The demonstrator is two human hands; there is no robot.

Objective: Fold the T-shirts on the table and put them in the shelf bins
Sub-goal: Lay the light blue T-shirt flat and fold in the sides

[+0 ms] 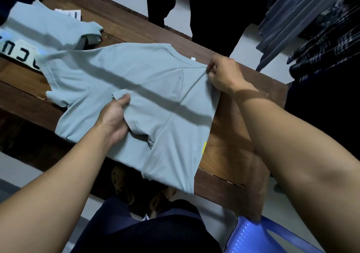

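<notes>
T-shirt point(136, 81) pinched by right hand point(224, 73), sleeve gripped by left hand point(115, 116).

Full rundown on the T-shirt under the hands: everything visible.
The T-shirt is pale grey-blue, soft knit, spread on the wooden table, one side folded inward, hem hanging over the near edge. Small white tag by the collar, yellow tab at one edge. The left hand grips the folded part; the right hand pinches the shoulder.

T-shirt point(136, 81) pale blue-grey | table point(229, 155) dark brown | stool point(251, 235) blue
</notes>
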